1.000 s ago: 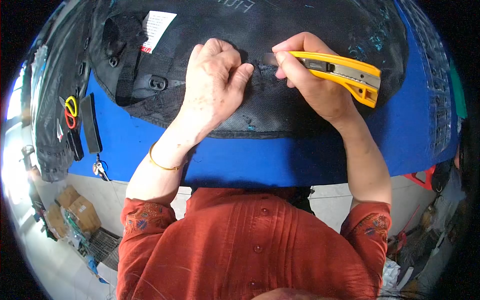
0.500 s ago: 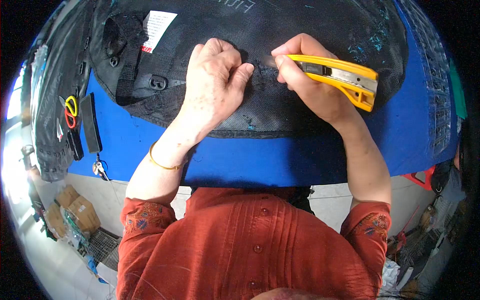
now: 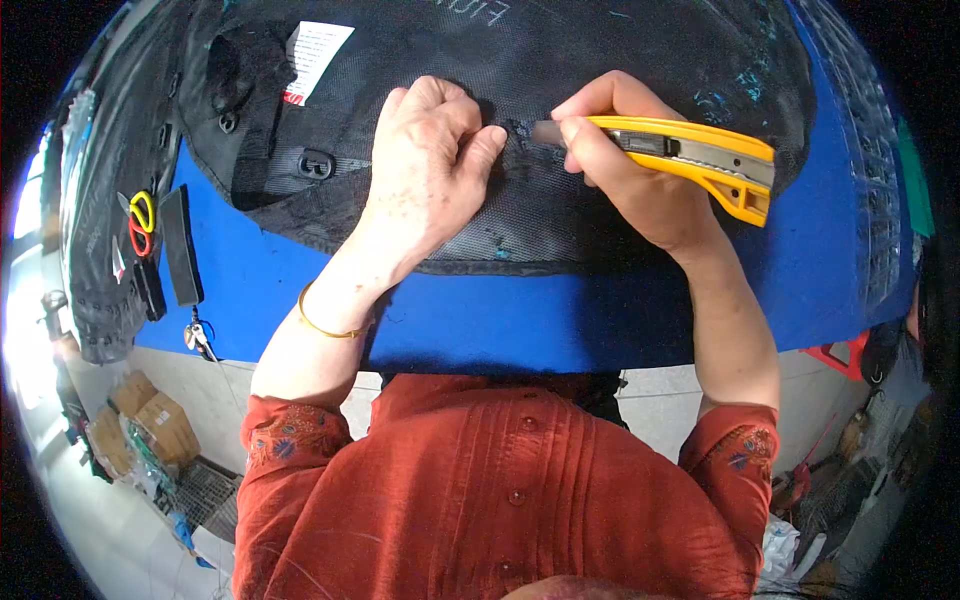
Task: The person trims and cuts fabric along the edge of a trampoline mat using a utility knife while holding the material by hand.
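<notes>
Black mesh fabric (image 3: pixel 590 225) with a sewn-on white label (image 3: pixel 318 58) and a black cord toggle (image 3: pixel 317 164) lies spread on the blue table. My left hand (image 3: pixel 428 160) rests on the mesh, its fingers curled under and closed on the fabric; the fingertips are hidden. In my right hand (image 3: pixel 630 160) is a yellow utility knife (image 3: pixel 700 160), gripped near the front with the thumb and fingers. Its blade points left at a small rough patch (image 3: pixel 518 132) of the mesh beside my left thumb. Whether the blade tip touches the mesh, I cannot tell.
On the blue table (image 3: pixel 480 320), to the left, are scissors (image 3: pixel 141 225) with red and yellow handles, a black strip (image 3: pixel 182 245) and keys (image 3: pixel 199 335). Clear plastic packaging (image 3: pixel 880 220) lies along the right edge. Cardboard boxes (image 3: pixel 160 425) stand on the floor.
My right hand and the utility knife have shifted slightly to the right, drawing the blade back from my left hand. My left hand has stayed in place.
</notes>
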Demonstrator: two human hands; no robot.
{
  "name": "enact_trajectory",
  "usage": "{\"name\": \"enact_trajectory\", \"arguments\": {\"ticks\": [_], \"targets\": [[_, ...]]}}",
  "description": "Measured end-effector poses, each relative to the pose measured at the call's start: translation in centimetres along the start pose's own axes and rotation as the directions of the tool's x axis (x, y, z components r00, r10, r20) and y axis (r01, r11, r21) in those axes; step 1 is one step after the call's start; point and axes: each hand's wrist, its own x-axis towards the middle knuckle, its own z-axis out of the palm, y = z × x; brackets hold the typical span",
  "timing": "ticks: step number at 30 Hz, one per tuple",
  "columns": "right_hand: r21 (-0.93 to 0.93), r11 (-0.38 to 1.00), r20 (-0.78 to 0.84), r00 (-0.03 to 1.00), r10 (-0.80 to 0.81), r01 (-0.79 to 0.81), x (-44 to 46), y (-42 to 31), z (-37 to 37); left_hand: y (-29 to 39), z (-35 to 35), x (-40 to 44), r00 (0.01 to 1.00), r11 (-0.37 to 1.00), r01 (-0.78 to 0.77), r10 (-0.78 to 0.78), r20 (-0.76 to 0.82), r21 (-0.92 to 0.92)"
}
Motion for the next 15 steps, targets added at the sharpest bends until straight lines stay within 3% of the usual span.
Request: {"name": "enact_trajectory", "arguments": {"ticks": [5,7,15], "targets": [[0.027,1.0,0.043,0.999,0.015,-0.016,-0.06,0.19,0.58,0.06,-0.07,-0.01,1.0,1.0,0.008,-0.008,0.004,-0.002],[0.096,0.99,-0.046,0.993,0.108,-0.104,0.11,0.11,0.88,-0.06,-0.02,-0.01,1.0,1.0,-0.001,0.001,-0.002,0.005],[0.128,0.985,-0.074,0.989,0.13,-0.12,-0.01,-0.07,0.37,0.01,0.02,0.03,1.0,1.0,-0.006,0.006,-0.012,0.0]]}}
